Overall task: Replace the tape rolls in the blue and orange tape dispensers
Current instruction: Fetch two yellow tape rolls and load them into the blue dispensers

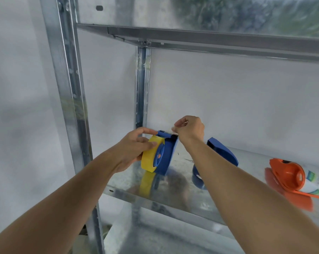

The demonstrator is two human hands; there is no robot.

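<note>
Threading new tape through the blue dispenser [168, 154].
Left hand [135, 151] clamped the yellow roll [149, 158]; right hand [189, 128] pinched the tape end [173, 128], probably to be drawn across the cutter.

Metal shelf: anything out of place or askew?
Yes. A loose blue plastic cover piece lies on the galvanised metal shelf, apart from the blue tape dispenser base that holds the yellow tape roll. The orange tape dispenser lies tipped on its side, a white printed roll against it.
</note>
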